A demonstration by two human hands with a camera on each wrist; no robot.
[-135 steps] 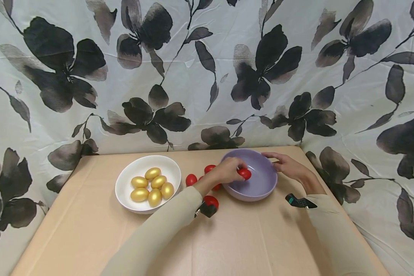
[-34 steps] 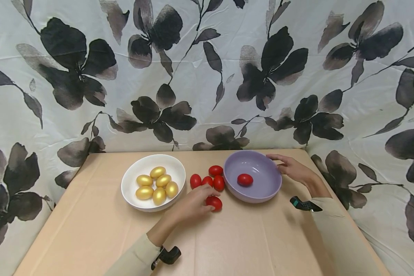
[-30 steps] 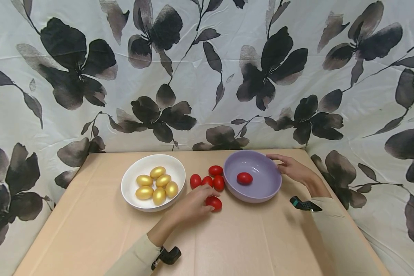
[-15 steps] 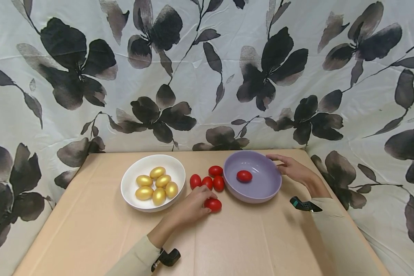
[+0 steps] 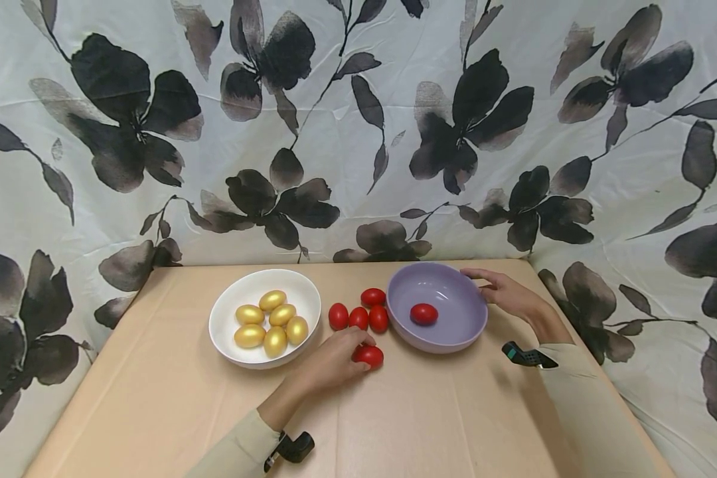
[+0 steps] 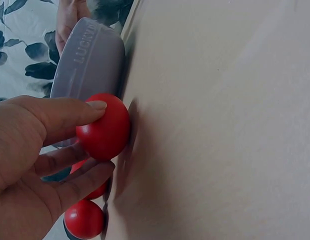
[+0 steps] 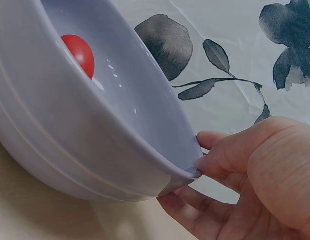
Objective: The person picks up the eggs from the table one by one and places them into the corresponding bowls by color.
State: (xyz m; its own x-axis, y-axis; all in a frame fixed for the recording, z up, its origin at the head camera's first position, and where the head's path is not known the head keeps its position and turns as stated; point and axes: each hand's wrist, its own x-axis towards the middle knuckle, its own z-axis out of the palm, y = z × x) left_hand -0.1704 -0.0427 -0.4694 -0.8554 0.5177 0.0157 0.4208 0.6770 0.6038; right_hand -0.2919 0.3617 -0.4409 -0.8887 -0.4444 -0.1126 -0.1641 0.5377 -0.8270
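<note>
My left hand holds a glossy red egg on the table, nearest to me of the red ones. In the left wrist view its thumb lies over the red egg and the fingers reach beneath. At the right, my right hand pinches the rim of a purple bowl. The right wrist view has the thumb at the rim of the bowl and other fingers against the outer wall. One red egg lies inside this bowl. Several more red eggs lie left of it.
A white bowl with several gold eggs stands on the left of the table. Behind the table hangs a cloth with dark flowers. Each wrist bears a black device.
Earlier my left hand held a red egg over the purple bowl; that egg now lies in it. The left hand has moved back left to another red egg. My right hand stays at the rim.
</note>
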